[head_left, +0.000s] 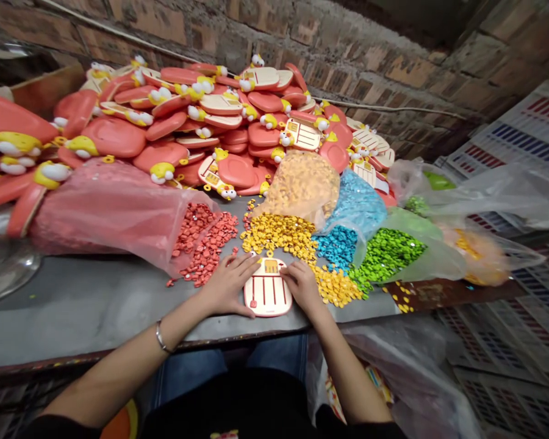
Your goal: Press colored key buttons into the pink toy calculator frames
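A cream toy board (268,296) with a red rim, dark red slots and a small yellow panel lies flat near the table's front edge. One red bead (253,303) sits low in its leftmost slot. My left hand (229,283) holds the board along its left side, thumb by the lower corner and fingers over the upper edge. Over the upper right of the board, my right hand (302,283) has its thumb and forefinger pinched beside a slot top. Whatever is between those fingertips is too small to make out.
Behind are piled red-and-cream duck-headed boards (226,167). Loose red beads (205,241), yellow beads (281,235), blue beads (336,247) and green beads (388,253) spill from plastic bags around the board. Patterned stacks (521,152) stand at right, below a brick wall (370,55).
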Motion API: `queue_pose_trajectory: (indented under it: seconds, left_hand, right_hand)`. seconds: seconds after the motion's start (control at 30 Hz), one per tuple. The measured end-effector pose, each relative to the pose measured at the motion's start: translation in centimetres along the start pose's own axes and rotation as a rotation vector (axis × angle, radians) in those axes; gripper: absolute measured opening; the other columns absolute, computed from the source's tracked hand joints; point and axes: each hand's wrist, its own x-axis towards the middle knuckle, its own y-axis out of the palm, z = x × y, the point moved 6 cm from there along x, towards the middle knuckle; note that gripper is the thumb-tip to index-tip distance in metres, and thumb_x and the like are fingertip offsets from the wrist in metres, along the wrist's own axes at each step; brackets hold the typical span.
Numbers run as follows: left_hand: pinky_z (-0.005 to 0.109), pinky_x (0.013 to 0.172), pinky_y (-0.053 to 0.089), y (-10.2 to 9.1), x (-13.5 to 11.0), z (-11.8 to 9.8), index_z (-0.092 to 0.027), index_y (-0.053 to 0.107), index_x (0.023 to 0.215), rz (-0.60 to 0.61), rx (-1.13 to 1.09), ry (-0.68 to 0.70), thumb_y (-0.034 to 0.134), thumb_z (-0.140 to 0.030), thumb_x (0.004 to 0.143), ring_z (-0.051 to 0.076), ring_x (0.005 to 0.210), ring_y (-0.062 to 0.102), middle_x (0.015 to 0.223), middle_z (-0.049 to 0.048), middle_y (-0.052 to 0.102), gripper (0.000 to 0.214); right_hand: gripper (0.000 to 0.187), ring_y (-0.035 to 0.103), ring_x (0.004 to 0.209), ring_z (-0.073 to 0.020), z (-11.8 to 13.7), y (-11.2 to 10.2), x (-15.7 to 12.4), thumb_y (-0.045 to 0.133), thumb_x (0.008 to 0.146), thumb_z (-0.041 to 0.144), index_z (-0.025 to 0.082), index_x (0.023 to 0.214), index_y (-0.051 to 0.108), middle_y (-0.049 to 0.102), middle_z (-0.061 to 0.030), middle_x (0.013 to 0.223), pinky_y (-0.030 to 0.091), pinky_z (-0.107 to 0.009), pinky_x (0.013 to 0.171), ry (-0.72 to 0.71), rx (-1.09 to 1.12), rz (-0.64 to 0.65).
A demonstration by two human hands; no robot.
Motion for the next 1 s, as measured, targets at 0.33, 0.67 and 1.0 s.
queue_pose_trajectory:
  seconds: [0.33, 0.67, 1.0]
  left_hand:
    - [0.048, 0.114, 0.016, 0.2, 0.0, 0.1, -0.015, 0.019, 0.151, -0.022, -0.069, 0.025, 0.068, -0.072, 0.063, 0.033, 0.141, 0.027, 0.153, 0.0164, 0.033, 0.116]
    - [0.050, 0.115, 0.019, 0.0, -0.2, 0.0, -0.013, 0.025, 0.149, -0.027, -0.058, 0.029, 0.065, -0.073, 0.065, 0.035, 0.142, 0.025, 0.153, 0.0183, 0.030, 0.110]
    - [0.052, 0.111, 0.025, -0.3, 0.0, 0.1, -0.015, 0.036, 0.144, -0.019, -0.015, 0.019, 0.068, -0.076, 0.060, 0.038, 0.133, 0.033, 0.146, 0.0161, 0.040, 0.109]
  right_hand:
    - [0.012, 0.064, 0.083, -0.0210, 4.3, 4.3, 1.8, 0.060, 0.086, 0.019, 0.022, 0.094, 0.069, 0.072, -0.0064, 0.089, 0.049, -0.034, 0.078, -0.064, 0.176, 0.150]
    - [0.013, 0.064, 0.076, -0.0170, 4.9, 2.9, 5.9, 0.059, 0.089, 0.024, 0.020, 0.092, 0.070, 0.071, -0.0038, 0.083, 0.049, -0.028, 0.072, -0.082, 0.281, 0.327]
    - [0.023, 0.052, 0.066, -0.0085, 6.8, 10.5, 13.5, 0.053, 0.077, -0.002, 0.011, 0.074, 0.071, 0.066, -0.0004, 0.072, 0.041, -0.020, 0.066, -0.444, -0.036, 0.612]
